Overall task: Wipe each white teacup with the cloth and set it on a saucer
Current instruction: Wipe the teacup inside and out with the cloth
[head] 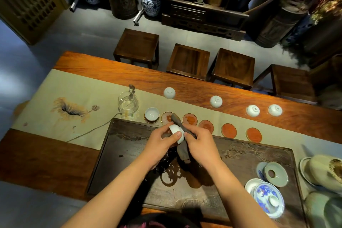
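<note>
Fingers of the left hand [162,141] wrap the small white porcelain teacup [177,133], thumb on its rim, holding it tipped on its side above the dark carved wooden tea tray [129,146], mouth turned toward the right hand [199,141]. That right hand is closed around the dark grey-brown cloth [182,151], one end of which pokes up past the cup while the other hangs below the knuckles; how far the cloth reaches into the bowl is hidden by the fingers. Just beyond the left hand's fingertips runs a row of round saucers. The leftmost, a gold-rimmed saucer [151,121], already carries an upright white cup [151,114], and the next one, a gold-rimmed saucer with a reddish centre [166,117], lies empty directly ahead of the held cup, partly covered by the cloth's upper tail. Further to the right of the right hand sit more empty saucers, ending in two bright orange-red discs [229,130]. Well beyond the saucers, four white cups [216,101] stand upside down on the runner and bare wood. By my reading, wiping is in hand, and the setting-down turns on that near empty saucer: it lies straight forward of the left hand, which is the nearer and already has the cup, needing only to be turned upright.
</note>
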